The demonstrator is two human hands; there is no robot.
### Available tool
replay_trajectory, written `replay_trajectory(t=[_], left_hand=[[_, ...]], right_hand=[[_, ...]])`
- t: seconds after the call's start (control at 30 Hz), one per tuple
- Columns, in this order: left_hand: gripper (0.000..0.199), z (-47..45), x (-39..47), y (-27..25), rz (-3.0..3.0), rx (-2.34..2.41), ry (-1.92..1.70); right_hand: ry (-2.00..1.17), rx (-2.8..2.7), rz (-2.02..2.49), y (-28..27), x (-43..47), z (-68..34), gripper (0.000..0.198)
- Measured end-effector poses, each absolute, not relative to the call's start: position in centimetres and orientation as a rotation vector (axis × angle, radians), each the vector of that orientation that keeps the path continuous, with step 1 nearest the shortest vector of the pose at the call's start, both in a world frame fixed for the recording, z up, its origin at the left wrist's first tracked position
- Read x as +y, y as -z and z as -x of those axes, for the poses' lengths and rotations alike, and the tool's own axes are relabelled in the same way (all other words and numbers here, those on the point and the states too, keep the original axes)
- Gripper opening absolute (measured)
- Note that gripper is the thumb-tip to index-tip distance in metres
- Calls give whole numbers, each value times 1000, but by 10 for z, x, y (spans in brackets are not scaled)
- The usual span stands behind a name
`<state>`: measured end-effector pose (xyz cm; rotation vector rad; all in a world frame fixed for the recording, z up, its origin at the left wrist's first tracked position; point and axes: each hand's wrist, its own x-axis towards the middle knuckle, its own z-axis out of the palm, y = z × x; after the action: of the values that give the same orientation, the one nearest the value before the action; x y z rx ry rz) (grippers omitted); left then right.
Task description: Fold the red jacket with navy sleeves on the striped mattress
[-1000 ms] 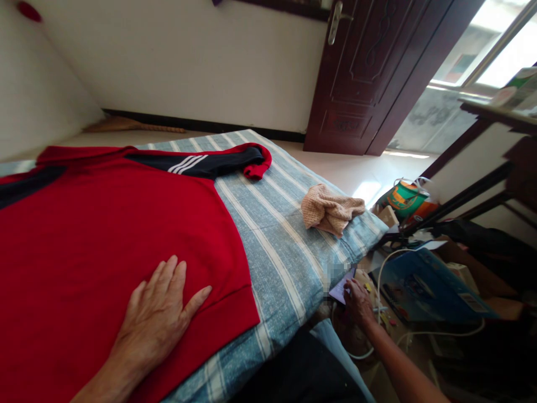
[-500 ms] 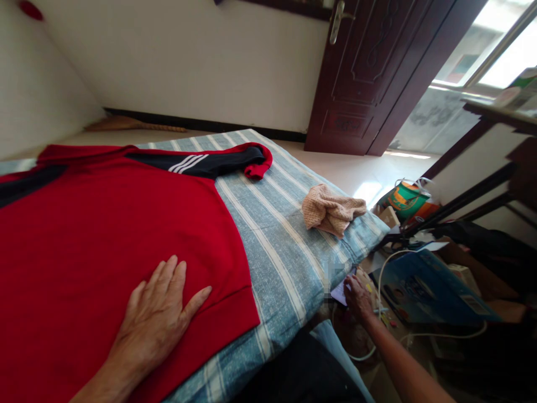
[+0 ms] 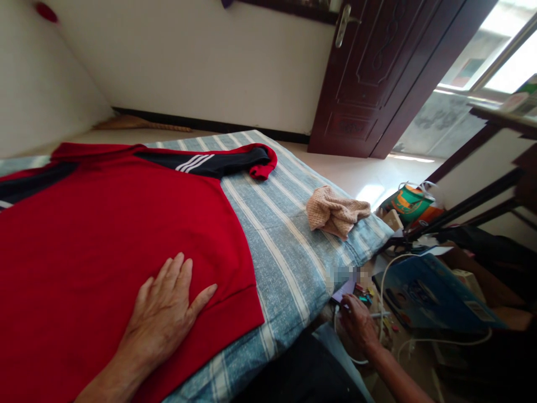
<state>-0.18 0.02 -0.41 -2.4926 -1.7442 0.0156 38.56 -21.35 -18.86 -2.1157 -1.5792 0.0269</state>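
A red sweatshirt with dark shoulder panels and white stripes lies spread on a striped bed cover. My left hand rests flat on its lower front, fingers stretched and thumb apart. Low beside the bed's near right edge, my right hand has its fingers curled at the lower end of a phone-like device with a pale purple screen. A white cable runs close to those fingertips. What the fingers grip, if anything, is hidden.
A crumpled tan cloth lies near the bed's right corner. Past that edge are a blue box, small coloured items, a green-orange bag and a dark table frame. A brown door stands behind.
My right hand has drawn back from over the device toward its lower end, uncovering small coloured items beside it. My left hand stays flat on the sweatshirt. The view has shifted slightly.
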Motion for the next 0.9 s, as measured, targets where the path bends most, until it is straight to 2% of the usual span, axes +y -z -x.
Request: replay_trajectory(t=[0.5,0.9], left_hand=[[85,4,1,9,2470,-1705,-25],[85,-1,0,3,2473,-1733,-40]], right_hand=[[-165,-1728,1882,165,-210,-341,23],[-388,-1676,1939,171,-212,-339,25]])
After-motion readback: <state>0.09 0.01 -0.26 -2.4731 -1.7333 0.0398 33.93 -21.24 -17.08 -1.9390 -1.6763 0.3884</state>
